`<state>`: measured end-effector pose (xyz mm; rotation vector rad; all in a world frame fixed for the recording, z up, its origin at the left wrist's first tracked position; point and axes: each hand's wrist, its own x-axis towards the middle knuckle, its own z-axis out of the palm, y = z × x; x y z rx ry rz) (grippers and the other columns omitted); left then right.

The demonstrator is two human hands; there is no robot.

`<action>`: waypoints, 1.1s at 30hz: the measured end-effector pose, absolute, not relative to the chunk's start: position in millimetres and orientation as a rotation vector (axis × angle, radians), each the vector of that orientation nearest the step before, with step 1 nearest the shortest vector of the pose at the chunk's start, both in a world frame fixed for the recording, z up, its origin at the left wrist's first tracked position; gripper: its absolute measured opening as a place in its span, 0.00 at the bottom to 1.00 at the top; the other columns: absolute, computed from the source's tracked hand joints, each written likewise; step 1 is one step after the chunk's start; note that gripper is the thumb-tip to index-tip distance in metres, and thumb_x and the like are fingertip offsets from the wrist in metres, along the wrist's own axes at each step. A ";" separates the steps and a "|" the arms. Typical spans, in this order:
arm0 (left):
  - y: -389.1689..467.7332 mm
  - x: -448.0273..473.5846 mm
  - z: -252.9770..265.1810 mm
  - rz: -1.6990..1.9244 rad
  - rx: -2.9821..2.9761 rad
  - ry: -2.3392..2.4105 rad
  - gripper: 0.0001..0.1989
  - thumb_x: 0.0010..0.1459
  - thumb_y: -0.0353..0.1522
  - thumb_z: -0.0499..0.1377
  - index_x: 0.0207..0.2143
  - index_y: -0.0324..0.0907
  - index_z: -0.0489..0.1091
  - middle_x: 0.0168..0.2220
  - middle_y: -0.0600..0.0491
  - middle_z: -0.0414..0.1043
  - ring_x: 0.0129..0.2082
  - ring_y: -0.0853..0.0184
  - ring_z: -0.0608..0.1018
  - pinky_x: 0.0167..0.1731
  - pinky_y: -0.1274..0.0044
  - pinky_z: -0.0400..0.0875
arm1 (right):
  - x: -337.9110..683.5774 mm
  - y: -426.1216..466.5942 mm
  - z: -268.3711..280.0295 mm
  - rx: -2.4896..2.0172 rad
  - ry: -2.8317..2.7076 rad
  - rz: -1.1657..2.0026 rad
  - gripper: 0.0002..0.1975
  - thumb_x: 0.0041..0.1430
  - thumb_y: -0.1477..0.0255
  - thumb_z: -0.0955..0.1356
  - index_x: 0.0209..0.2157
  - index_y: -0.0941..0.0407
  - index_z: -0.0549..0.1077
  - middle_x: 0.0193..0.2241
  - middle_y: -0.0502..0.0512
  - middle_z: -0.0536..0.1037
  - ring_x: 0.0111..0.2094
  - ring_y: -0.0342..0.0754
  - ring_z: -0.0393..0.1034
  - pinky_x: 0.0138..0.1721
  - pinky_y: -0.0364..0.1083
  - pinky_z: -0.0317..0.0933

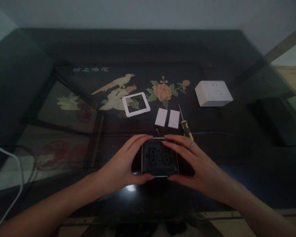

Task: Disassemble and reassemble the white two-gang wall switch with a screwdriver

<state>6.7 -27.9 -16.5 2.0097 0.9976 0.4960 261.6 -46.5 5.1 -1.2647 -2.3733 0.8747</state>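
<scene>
A square wall switch body (159, 161), dark inside with a thin pale rim, is between my two hands near the front of the table. My left hand (128, 161) grips its left side, fingers at the far edge and thumb at the near edge. On the right side my right hand (194, 161), with a ring on one finger, holds it the same way. Just beyond lies a small screw (157, 132). Two white switch rockers (161, 117) rest side by side past it, and a white square frame (136, 114) lies to their left. A screwdriver (185, 126) with a black and yellow handle lies to their right.
A white box-shaped socket (213, 93) stands at the back right of the glossy dark table (138, 46), which has a bird and flower picture. A white cable (18, 164) with a yellow piece curves along the left edge. A thin dark cord runs across the middle.
</scene>
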 end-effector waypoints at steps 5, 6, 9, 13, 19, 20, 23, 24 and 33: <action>-23.2 1.9 -18.2 0.510 2.065 0.929 0.43 0.50 0.43 0.69 0.64 0.47 0.52 0.62 0.42 0.60 0.61 0.51 0.67 0.61 0.58 0.64 | 264.0 -46.6 7.2 -1.258 -2.397 0.843 0.34 0.54 0.71 0.72 0.61 0.56 0.62 0.62 0.65 0.65 0.63 0.57 0.61 0.62 0.61 0.59; -20.1 0.5 -17.3 0.535 2.062 0.912 0.40 0.53 0.44 0.67 0.64 0.47 0.54 0.61 0.43 0.62 0.60 0.52 0.68 0.60 0.59 0.66 | 264.8 -46.4 7.5 -1.269 -2.400 0.845 0.34 0.54 0.71 0.73 0.62 0.56 0.61 0.62 0.65 0.65 0.63 0.57 0.60 0.62 0.61 0.59; -7.1 -3.3 -10.8 0.685 2.064 0.980 0.24 0.64 0.39 0.58 0.60 0.44 0.61 0.57 0.45 0.68 0.55 0.59 0.72 0.53 0.67 0.72 | 267.0 -46.5 7.9 -1.310 -2.411 0.859 0.37 0.53 0.71 0.73 0.63 0.56 0.59 0.63 0.65 0.64 0.64 0.57 0.60 0.63 0.60 0.59; 16.7 -3.7 1.1 0.681 2.293 1.086 0.12 0.66 0.29 0.53 0.50 0.42 0.70 0.49 0.47 0.74 0.50 0.64 0.75 0.52 0.71 0.71 | 268.9 -49.5 7.1 -1.319 -2.440 0.862 0.38 0.54 0.71 0.73 0.64 0.56 0.57 0.64 0.65 0.63 0.65 0.58 0.58 0.63 0.62 0.57; 58.0 13.3 -4.7 0.392 2.603 0.784 0.11 0.67 0.31 0.54 0.47 0.41 0.73 0.46 0.46 0.75 0.47 0.62 0.75 0.49 0.67 0.71 | 267.9 -51.2 3.1 -1.341 -2.446 0.859 0.42 0.53 0.65 0.75 0.65 0.54 0.55 0.66 0.66 0.59 0.67 0.62 0.55 0.63 0.67 0.55; 62.7 16.6 -8.5 0.382 2.611 0.757 0.10 0.66 0.31 0.55 0.47 0.41 0.73 0.46 0.46 0.75 0.47 0.62 0.75 0.49 0.68 0.71 | 267.1 -50.6 2.6 -1.336 -2.457 0.855 0.44 0.52 0.64 0.75 0.66 0.55 0.55 0.66 0.67 0.59 0.67 0.63 0.55 0.62 0.67 0.55; 69.9 23.6 -19.4 0.368 2.621 0.735 0.09 0.65 0.31 0.57 0.46 0.43 0.74 0.44 0.48 0.75 0.46 0.63 0.75 0.49 0.68 0.71 | 265.3 -49.6 2.3 -1.323 -2.495 0.828 0.46 0.50 0.62 0.76 0.65 0.58 0.56 0.66 0.70 0.60 0.66 0.64 0.55 0.62 0.67 0.56; 70.2 24.7 -22.0 0.369 2.617 0.740 0.08 0.65 0.31 0.57 0.44 0.43 0.75 0.43 0.49 0.75 0.45 0.63 0.75 0.48 0.69 0.71 | 265.0 -49.7 2.2 -1.317 -2.504 0.810 0.45 0.51 0.62 0.76 0.65 0.58 0.56 0.65 0.70 0.61 0.66 0.64 0.56 0.61 0.67 0.57; 52.8 13.1 -17.7 0.545 2.340 0.956 0.04 0.62 0.30 0.60 0.36 0.41 0.75 0.38 0.52 0.80 0.40 0.65 0.80 0.44 0.72 0.73 | 265.9 -52.4 -1.3 -1.263 -2.535 0.607 0.42 0.52 0.64 0.75 0.64 0.61 0.59 0.63 0.71 0.65 0.63 0.64 0.62 0.59 0.65 0.62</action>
